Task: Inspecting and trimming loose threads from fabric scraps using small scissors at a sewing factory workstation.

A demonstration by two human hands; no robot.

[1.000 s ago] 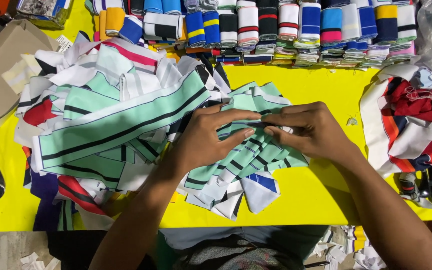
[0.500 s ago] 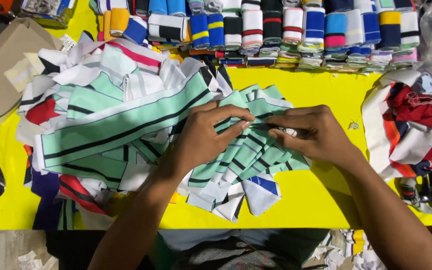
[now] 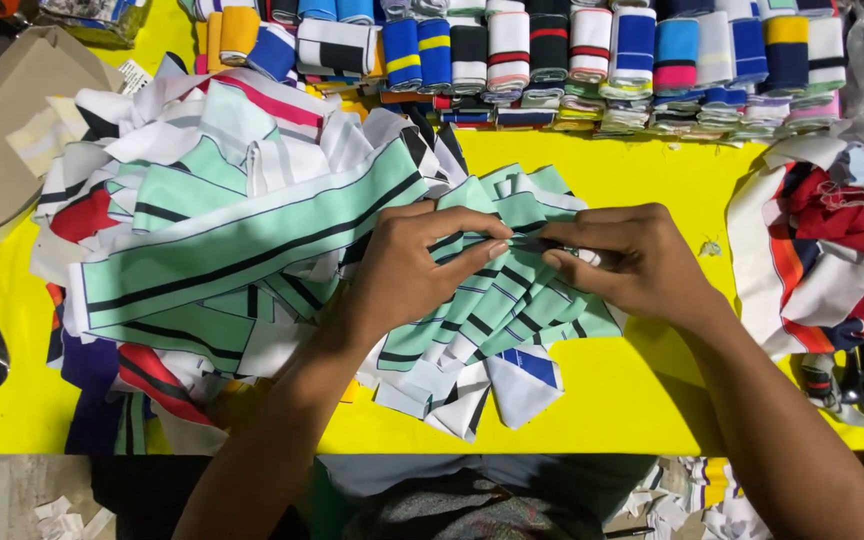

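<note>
Both hands, left hand (image 3: 414, 268) and right hand (image 3: 624, 262), pinch the top mint striped strips (image 3: 512, 300) at the middle of the yellow tabletop (image 3: 642, 400), right of the big loose pile (image 3: 222, 250); a loose pinch could let the fanned stack slide apart

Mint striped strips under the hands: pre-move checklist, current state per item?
1. Left hand on the mint striped strips: ok, fingers press the top piece.
2. Right hand pinching the same piece: ok, fingertips meet the left hand's at the strip's top edge.
3. Strips fanned and overlapping, not squared up: not ok.
4. Loose fabric pile overlaps the strips on the left: not ok, edges run together.
5. Bare yellow table in front of the strips: ok.
6. How many layers sit in the pinch: cannot tell.
7. Rolled striped bands along the far edge, apart from the hands: ok.
</note>
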